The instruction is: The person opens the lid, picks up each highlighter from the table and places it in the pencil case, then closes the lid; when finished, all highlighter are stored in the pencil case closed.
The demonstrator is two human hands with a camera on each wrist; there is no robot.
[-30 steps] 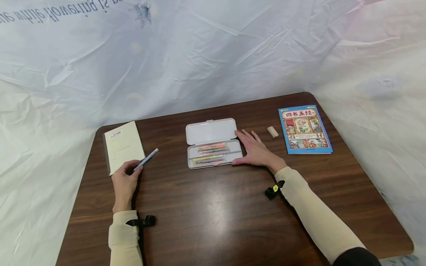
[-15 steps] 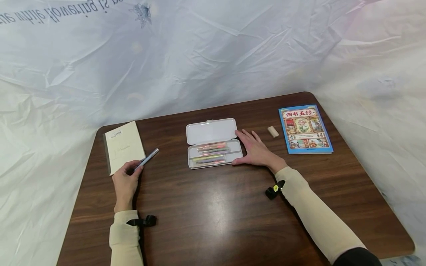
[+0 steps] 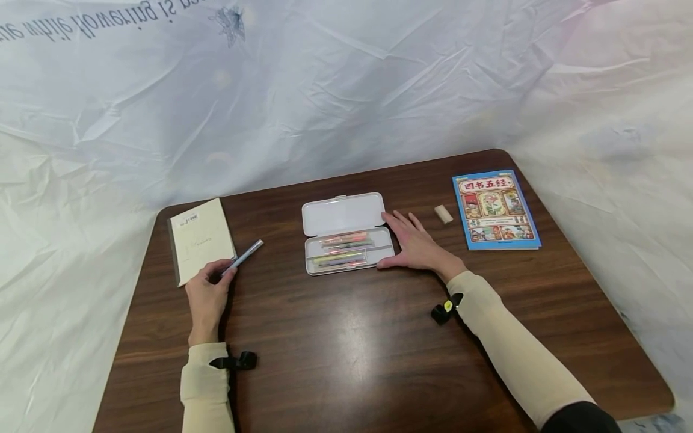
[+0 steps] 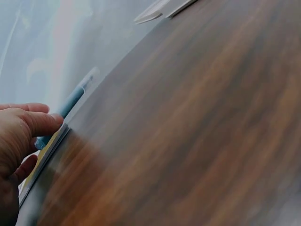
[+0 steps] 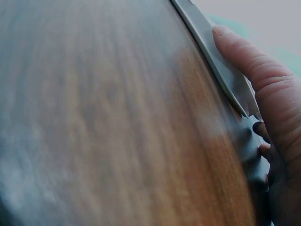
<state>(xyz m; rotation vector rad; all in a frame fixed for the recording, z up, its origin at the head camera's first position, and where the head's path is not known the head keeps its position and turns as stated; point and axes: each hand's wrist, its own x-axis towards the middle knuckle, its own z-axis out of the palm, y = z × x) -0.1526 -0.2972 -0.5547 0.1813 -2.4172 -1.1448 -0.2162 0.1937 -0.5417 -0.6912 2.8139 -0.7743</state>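
Observation:
My left hand pinches a slim light-blue pen between thumb and fingers, over the lower right corner of a cream notebook. In the left wrist view the pen has a clear end pointing away from the hand. A white pencil case lies with its lid back at the table's middle, several colourful pens inside. My right hand rests against the case's right end, fingers spread and mostly straight; its thumb touches the near corner, and the index finger lies by the hinge.
A pale eraser lies beyond the right hand. Farther right is a blue-bordered illustrated book. All of it sits on a dark brown wooden table, with a pale sheet hanging behind its far edge.
My left hand has shifted slightly right with the pen in it. The right hand and the pencil case stay where they were.

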